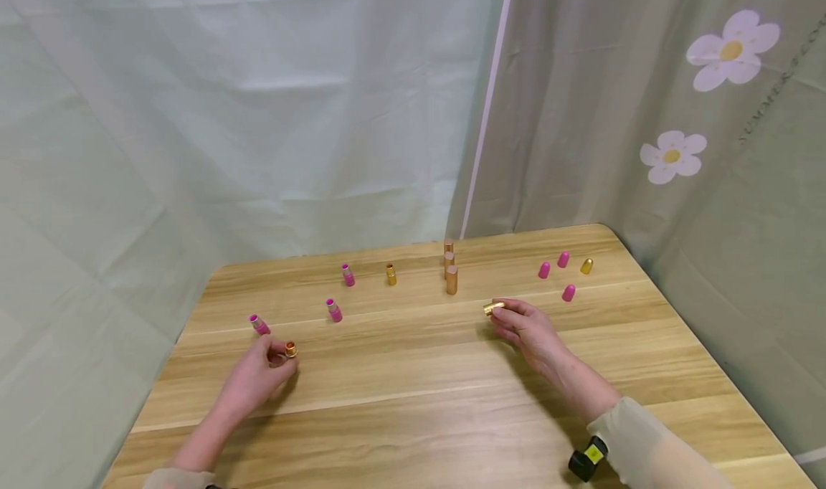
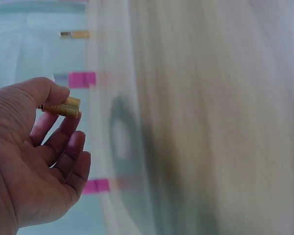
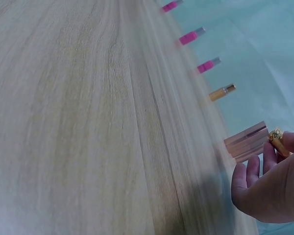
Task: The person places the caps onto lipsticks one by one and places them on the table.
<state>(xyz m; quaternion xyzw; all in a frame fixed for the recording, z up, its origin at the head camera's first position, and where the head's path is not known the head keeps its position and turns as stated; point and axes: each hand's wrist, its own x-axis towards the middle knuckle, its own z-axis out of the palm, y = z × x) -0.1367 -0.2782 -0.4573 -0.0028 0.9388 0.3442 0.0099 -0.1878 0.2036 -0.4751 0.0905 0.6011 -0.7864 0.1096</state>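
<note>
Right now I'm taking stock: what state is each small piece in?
Left gold piece: pinched in left hand
Right gold piece: pinched in right hand
Three pink tubes: upright, uncapped
Gold tube: upright, uncapped
Three copper tubes: upright
Three pink caps: upright
Gold cap: upright

Through the head camera I am seeing a wood-grained surface [image 1: 400, 424] stretching toward a backdrop of hanging fabric, its far right corner curving round. A pale green curtain [image 1: 355, 116] is covering the back and left, showing soft creases and folds. Toward the right I am watching a grey-toned curtain [image 1: 568, 102] taking over, with a thin pale stripe [image 1: 488, 102] slanting down near the join. Two flowers, an upper bloom [image 1: 732, 50] and a lower bloom [image 1: 672, 157], are showing whitish petals round yellow centres, and dark lettering [image 1: 773, 95] is running diagonally beside them. Light is gleaming softly along the surface's near part.
</note>
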